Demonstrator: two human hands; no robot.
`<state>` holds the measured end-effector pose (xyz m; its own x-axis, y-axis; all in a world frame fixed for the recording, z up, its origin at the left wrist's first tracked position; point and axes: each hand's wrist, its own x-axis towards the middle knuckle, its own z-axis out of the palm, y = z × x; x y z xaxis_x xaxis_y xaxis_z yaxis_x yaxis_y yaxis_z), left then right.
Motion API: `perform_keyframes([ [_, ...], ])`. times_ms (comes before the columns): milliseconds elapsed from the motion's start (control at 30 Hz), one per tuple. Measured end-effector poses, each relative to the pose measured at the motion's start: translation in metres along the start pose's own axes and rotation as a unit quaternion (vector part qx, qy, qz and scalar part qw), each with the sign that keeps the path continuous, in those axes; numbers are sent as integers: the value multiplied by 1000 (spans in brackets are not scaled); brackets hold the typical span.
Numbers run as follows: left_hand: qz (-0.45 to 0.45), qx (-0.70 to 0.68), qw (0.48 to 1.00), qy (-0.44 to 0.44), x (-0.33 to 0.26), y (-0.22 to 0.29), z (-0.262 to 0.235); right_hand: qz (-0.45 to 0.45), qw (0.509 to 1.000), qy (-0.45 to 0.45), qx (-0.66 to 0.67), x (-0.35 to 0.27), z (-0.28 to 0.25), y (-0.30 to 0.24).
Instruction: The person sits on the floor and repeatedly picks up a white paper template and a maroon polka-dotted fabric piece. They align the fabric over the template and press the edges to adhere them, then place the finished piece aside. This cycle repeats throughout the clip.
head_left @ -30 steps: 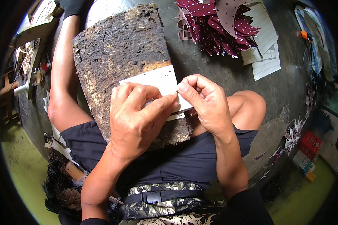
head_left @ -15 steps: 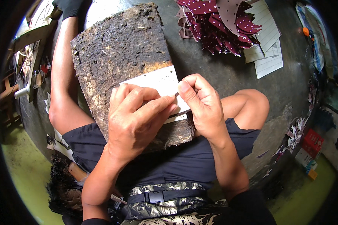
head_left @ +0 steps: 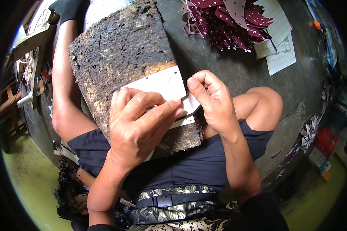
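Shows a white card [head_left: 166, 82], seemingly flat and slanted, extending past the left fingers [head_left: 172, 105] and partly hidden under them. Has small dark round spots near the far edge, with fainter specks closer in. Also shows a thin black strip [head_left: 186, 96], bent, running from the pinched right fingers [head_left: 197, 87] to the left fingertips. Below and between both, displays a similar dark line, curved; cannot be told whether continuous with the first.

right fingers [head_left: 195, 85] now slightly farther from left fingers [head_left: 164, 111], with more dark strip [head_left: 186, 96], seemingly, visible between
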<state>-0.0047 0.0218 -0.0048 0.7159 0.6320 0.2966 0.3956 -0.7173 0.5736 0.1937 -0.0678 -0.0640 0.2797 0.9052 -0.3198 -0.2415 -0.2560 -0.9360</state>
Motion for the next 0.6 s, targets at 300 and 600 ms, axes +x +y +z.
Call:
perform_keyframes([
  [300, 0, -13, 1000, -19, 2, -2, -7, 24, 999, 1, -22, 5, -6, 7],
  [600, 10, -12, 1000, -18, 3, -5, -5, 24, 998, 4, -62, 10, -10, 14],
])
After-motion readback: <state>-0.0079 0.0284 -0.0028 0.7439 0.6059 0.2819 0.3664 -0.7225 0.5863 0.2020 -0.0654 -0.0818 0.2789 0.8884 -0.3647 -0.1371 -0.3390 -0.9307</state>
